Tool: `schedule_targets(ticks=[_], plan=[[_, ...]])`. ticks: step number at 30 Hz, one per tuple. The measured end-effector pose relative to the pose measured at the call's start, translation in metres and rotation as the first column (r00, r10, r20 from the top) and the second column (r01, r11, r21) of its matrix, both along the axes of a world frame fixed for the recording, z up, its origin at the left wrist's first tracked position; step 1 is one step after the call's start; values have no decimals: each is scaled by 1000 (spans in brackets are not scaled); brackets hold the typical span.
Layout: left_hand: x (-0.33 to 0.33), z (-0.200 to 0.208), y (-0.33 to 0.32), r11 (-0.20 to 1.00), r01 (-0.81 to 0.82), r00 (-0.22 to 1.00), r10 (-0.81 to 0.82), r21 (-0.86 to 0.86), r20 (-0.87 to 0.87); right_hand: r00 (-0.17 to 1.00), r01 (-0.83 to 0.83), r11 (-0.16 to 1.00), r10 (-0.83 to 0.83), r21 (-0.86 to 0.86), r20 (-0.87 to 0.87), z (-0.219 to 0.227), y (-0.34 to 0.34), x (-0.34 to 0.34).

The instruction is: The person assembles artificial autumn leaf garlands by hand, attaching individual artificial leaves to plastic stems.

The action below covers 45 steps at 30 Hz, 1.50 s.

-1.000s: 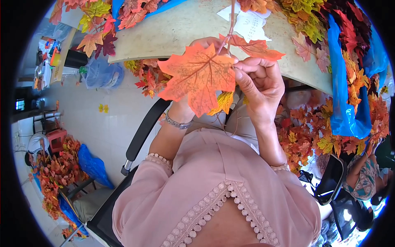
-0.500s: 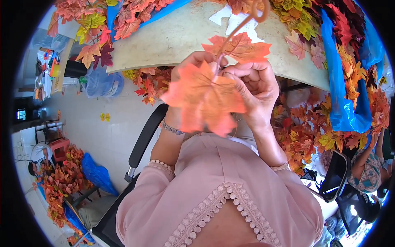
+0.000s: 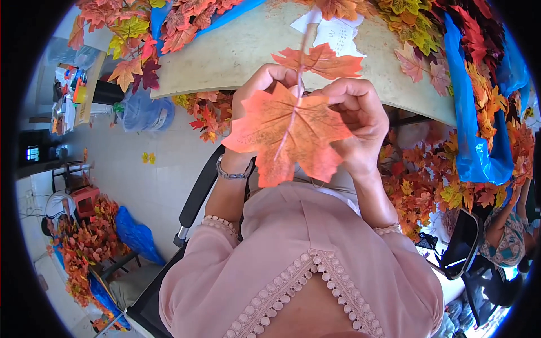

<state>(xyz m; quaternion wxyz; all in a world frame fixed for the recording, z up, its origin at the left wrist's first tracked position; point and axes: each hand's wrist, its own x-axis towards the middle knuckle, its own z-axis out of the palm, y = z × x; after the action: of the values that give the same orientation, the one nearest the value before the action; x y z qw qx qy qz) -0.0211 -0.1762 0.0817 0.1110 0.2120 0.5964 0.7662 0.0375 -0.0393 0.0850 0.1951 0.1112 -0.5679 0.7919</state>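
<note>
An orange artificial maple leaf [image 3: 290, 132] faces up in front of my lap, on a brown stem [image 3: 305, 42] that runs up over the table. A second orange maple leaf [image 3: 324, 60] branches off that stem, farther away. My left hand [image 3: 262, 83] pinches the stem just above the near leaf, partly hidden behind it. My right hand [image 3: 360, 121] is closed beside the stem, with thumb and forefinger together at the near leaf's upper right edge. Whatever sits between those fingertips is too small to make out.
The pale table [image 3: 236, 62] carries written paper [image 3: 337, 36] and piles of artificial leaves [image 3: 408, 25]. A blue plastic bag [image 3: 470, 152] hangs at its right side. More leaves [image 3: 420, 186] lie below. A chair armrest [image 3: 200, 188] is at my left. Another person [image 3: 503, 236] is at far right.
My right fingertips have moved right, away from the stem. The stem has straightened upward, its curled end leaving the view, and the near leaf has turned flatter.
</note>
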Motion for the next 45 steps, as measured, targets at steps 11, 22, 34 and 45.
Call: schedule_targets(ticks=[11, 22, 34, 45], plan=[[4, -6, 9, 988, -12, 1000, 15, 154, -19, 974, 225, 956, -214, 188, -74, -1, -1, 6], [13, 6, 11, 998, -28, 999, 26, 63, 29, 984, 167, 974, -155, 152, -89, -3, 1, 7], [12, 7, 9, 996, -35, 999, 32, 77, 33, 998, 45, 998, -43, 35, -52, -7, 2, 9], [13, 7, 14, 995, -70, 998, 70, -66, -2, 1000, 11, 1000, -11, -17, 24, -1, 10, 8]])
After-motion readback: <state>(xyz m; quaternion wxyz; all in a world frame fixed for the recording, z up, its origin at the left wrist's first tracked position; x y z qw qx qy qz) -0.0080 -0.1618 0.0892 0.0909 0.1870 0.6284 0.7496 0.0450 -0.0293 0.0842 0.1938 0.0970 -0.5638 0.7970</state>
